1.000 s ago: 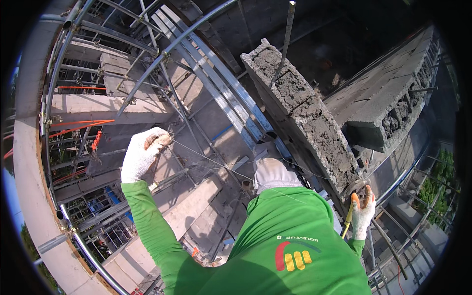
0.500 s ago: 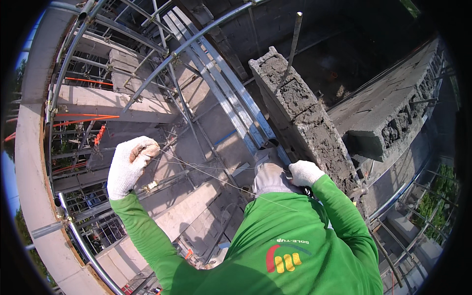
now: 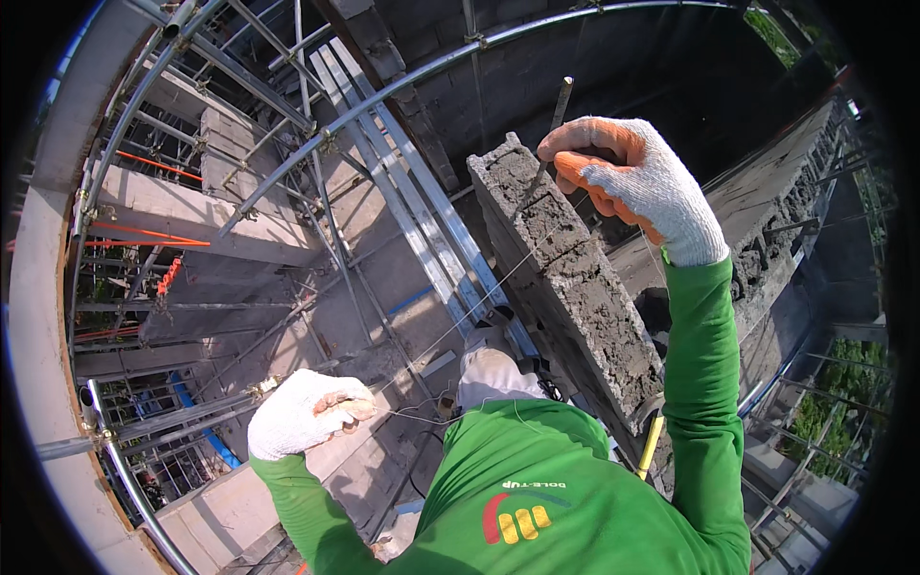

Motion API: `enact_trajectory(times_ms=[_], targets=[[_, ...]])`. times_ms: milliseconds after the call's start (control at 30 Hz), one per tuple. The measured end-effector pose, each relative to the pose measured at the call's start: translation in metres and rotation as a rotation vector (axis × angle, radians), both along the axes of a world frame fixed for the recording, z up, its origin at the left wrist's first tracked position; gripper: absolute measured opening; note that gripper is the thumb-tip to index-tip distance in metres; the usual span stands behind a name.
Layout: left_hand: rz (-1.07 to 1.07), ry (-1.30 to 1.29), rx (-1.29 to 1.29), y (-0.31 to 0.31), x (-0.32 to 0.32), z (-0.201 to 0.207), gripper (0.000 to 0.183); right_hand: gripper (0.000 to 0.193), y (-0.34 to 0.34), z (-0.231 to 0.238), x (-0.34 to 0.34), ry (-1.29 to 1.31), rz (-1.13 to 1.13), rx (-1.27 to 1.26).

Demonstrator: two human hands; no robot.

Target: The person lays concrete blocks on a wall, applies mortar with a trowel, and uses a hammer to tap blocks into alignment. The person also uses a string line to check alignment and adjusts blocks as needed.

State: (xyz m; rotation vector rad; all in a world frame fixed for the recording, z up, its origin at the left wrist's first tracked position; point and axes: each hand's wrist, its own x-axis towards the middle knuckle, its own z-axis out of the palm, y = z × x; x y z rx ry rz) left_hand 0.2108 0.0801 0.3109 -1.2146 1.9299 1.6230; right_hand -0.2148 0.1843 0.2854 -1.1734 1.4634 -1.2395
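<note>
A thin pale string (image 3: 494,290) stretches slantwise across the view between my two gloved hands. My left hand (image 3: 311,414), in a white knit glove, is closed in a pinch at its lower end, low and to the left. Loose loops of string trail from those fingers over my green shirt. Raised on the right, my right hand (image 3: 637,182) wears a white glove with orange fingers, curled closed on the string's upper end. It is over the rough block wall (image 3: 565,254), close to a steel rebar (image 3: 563,101) standing up from the mortar. Whether the hand touches the rebar I cannot tell.
Left and ahead are scaffold pipes (image 3: 326,134) and a concrete beam (image 3: 206,216). Long metal planks (image 3: 422,211) lie beside the wall. A second block wall (image 3: 767,182) runs along the right. Near my right side is a yellow strip-shaped thing (image 3: 652,446).
My right hand has risen from beside my waist to over the block wall, drawing the string up. My left hand has moved lower and slightly right, still pinching the string.
</note>
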Motion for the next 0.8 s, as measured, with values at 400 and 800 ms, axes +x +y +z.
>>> enact_trajectory(times_ms=[400, 800], targets=[[-0.142, 0.450, -0.035, 0.046, 0.014, 0.029, 0.028, 0.027, -0.074, 0.058, -0.034, 0.737, 0.279, 0.474], [-0.040, 0.275, -0.250, 0.065, -0.053, -0.172, 0.015, 0.012, -0.013, 0.032, -0.049, 1.064, -0.105, 0.123]])
